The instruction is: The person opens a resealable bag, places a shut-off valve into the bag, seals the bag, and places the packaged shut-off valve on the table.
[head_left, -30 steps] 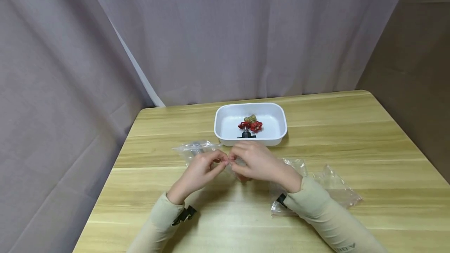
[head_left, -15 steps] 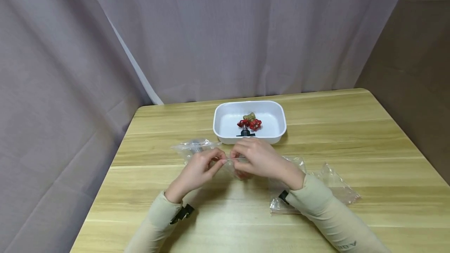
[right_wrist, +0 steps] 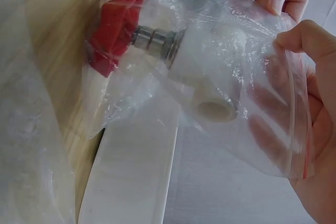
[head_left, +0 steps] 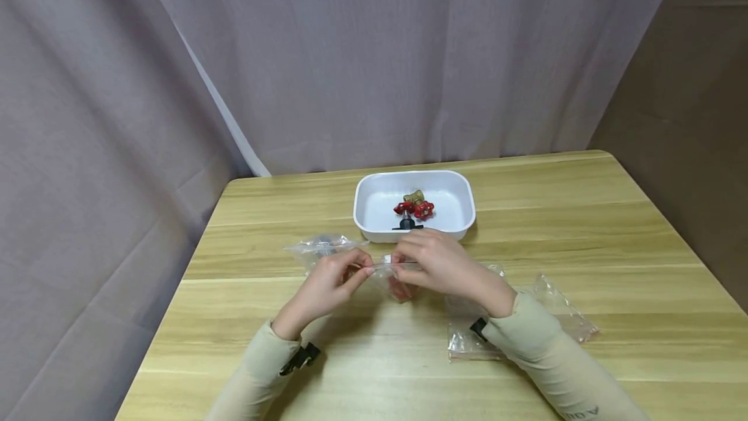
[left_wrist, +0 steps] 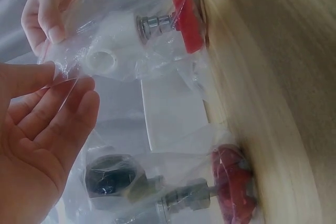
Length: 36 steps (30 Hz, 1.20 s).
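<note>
Both hands pinching the mouth of a clear zip bag above the table's middle.

Wooden table (head_left: 584, 226): white tray (head_left: 458, 200) near the far edge, holding a red-handled brass valve (head_left: 416, 205); empty clear bags (head_left: 561, 317) toward the right edge; a second bagged valve (left_wrist: 173, 192) left of centre. Left hand (head_left: 327, 284) and right hand (head_left: 438, 265) each pinch the zip bag (right_wrist: 241, 77), fingers curled. Inside it lies a white valve (right_wrist: 199, 72) with a red handle.

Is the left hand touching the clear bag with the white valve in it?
Touching. The left wrist view shows the left hand pinching the clear bag edge between thumb and fingers.
</note>
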Each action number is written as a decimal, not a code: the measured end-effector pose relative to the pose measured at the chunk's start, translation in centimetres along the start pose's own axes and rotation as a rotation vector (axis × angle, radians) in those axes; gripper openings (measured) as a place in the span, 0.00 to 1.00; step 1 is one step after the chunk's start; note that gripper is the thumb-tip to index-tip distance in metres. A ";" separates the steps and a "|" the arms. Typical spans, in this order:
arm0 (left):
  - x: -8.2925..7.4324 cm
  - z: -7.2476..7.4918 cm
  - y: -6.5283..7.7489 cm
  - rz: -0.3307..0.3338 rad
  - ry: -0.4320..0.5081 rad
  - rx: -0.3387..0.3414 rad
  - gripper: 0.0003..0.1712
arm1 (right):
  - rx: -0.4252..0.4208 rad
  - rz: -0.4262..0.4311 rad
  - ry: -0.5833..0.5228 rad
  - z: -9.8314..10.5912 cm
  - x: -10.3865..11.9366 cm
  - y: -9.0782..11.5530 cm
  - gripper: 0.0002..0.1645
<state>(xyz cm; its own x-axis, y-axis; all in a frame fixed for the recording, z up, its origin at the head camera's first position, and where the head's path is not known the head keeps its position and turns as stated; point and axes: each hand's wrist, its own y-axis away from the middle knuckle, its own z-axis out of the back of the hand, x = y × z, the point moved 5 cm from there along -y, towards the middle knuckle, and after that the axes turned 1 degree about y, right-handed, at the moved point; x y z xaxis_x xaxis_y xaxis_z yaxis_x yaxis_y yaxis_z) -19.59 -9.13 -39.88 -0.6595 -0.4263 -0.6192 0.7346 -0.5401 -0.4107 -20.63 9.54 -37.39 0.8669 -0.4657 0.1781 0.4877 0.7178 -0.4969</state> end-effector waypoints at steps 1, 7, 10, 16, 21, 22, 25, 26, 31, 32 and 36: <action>0.0 0.0 0.0 0.000 0.001 -0.001 0.02 | -0.005 0.002 -0.004 0.0 -0.1 0.1 0.05; 0.2 0.1 0.1 0.010 0.019 -0.002 0.03 | -0.035 0.010 -0.008 0.2 -0.4 0.6 0.05; 0.4 0.2 0.2 0.013 0.032 -0.008 0.03 | -0.054 0.018 -0.004 0.5 -0.6 0.7 0.05; 0.4 0.2 0.1 0.002 0.029 -0.011 0.03 | -0.053 0.018 -0.013 0.6 -0.9 1.1 0.05; 0.4 0.1 0.1 0.008 0.037 -0.007 0.03 | -0.057 0.018 -0.015 0.7 -1.2 1.5 0.05; 0.4 0.1 0.1 0.009 0.041 -0.006 0.03 | -0.061 0.018 -0.016 0.7 -1.2 1.6 0.05; 0.5 0.1 0.2 0.013 0.046 -0.006 0.03 | -0.072 0.021 -0.019 0.8 -1.4 1.9 0.05; 0.5 0.1 0.2 0.014 0.047 -0.005 0.02 | -0.072 0.021 -0.019 0.8 -1.4 1.9 0.04; 0.5 0.1 0.2 0.025 0.058 0.001 0.03 | -0.062 0.009 -0.027 1.0 -1.7 2.3 0.04; 0.5 0.1 0.2 0.027 0.062 0.002 0.03 | -0.060 0.006 -0.029 1.0 -1.7 2.4 0.04; 0.6 0.1 0.2 0.034 0.074 0.006 0.04 | -0.064 0.001 -0.045 1.3 -2.0 2.6 0.04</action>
<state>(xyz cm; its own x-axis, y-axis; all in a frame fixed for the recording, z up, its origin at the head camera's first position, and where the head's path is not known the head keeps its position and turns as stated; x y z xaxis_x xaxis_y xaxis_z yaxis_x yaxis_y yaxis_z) -19.86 -9.57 -40.24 -0.6206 -0.3899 -0.6803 0.7552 -0.5307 -0.3847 -20.94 13.00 -37.99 0.8717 -0.4402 0.2151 0.4806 0.6830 -0.5500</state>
